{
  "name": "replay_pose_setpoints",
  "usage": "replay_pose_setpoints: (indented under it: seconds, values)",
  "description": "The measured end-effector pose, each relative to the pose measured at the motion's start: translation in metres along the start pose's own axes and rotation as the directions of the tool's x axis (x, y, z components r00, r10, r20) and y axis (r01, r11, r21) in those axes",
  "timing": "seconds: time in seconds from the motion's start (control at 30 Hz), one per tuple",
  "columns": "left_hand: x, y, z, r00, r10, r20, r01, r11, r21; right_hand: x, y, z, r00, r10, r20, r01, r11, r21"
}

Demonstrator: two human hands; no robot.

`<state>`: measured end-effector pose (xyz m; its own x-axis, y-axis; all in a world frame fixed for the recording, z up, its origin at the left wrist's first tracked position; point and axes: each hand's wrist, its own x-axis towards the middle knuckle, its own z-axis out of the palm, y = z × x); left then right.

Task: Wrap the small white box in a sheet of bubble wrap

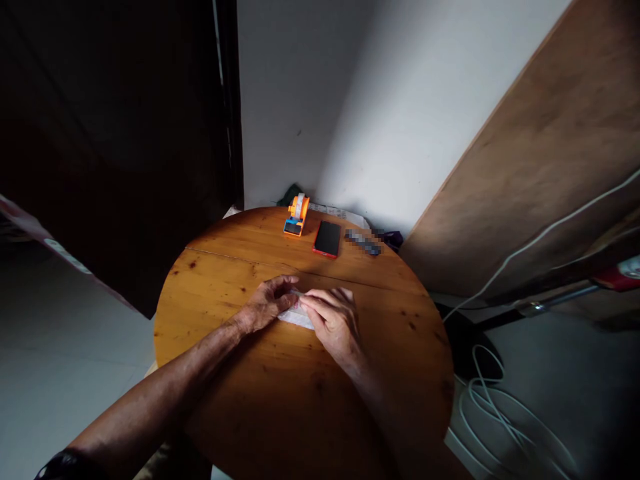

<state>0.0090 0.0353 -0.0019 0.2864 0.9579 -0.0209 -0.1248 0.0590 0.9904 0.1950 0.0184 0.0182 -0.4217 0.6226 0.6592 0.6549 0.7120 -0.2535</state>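
A small, flat whitish packet [296, 316] lies on the round wooden table [210, 293], in front of me near its middle. It looks like thin translucent wrapping, with a faint reddish spot near the top; what is inside cannot be made out. From the left, my left hand [265, 303] grips the packet's upper left edge, thumb on top and fingers curled behind it. My right hand [335, 320] is closed at the packet's upper right, thumb and forefinger pinching its edge close to my left thumb. Both hands cover part of the packet.
Toward the table's back stand an orange and blue tape dispenser [297, 217], a red-edged phone [327, 240] and a blurred dark object [363, 242]. A white wall [320, 100] rises behind. White cable [493, 407] coils on the floor at right, by a black base.
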Motion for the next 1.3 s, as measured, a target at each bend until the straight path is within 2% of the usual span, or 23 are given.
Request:
replay_pose_setpoints:
  seconds: [0.13,0.5,0.6,0.77,0.87,1.07,1.3]
  values:
    - [0.000,0.001,0.000,1.000,-0.001,-0.003,0.001,1.000,-0.013,0.001,-0.004,-0.004,0.999,-0.037,0.011,0.037,0.999,-0.022]
    - [0.001,-0.001,-0.001,1.000,0.015,-0.020,-0.015,1.000,0.008,0.002,-0.011,-0.007,0.997,-0.034,0.075,0.038,0.998,-0.054]
    - [0.000,0.001,-0.002,1.000,0.013,0.001,-0.013,1.000,-0.002,0.002,-0.011,-0.012,0.999,-0.019,0.029,0.018,1.000,0.025]
    - [-0.001,0.002,-0.003,1.000,0.013,0.017,-0.013,1.000,-0.011,0.004,-0.002,-0.019,0.991,0.107,-0.084,-0.098,0.989,0.108]
    - [-0.001,0.002,-0.003,1.000,0.012,0.017,-0.012,1.000,-0.007,0.004,0.001,-0.017,0.993,0.113,-0.031,-0.108,0.987,0.120]
    - [-0.001,0.004,-0.002,1.000,0.005,-0.006,-0.004,0.999,0.049,0.001,-0.006,-0.011,0.992,0.024,0.125,-0.031,0.998,0.055]
    - [-0.003,0.012,-0.001,0.999,0.013,0.043,-0.020,0.988,0.155,-0.001,-0.006,-0.011,0.994,-0.007,0.111,0.001,0.998,0.058]
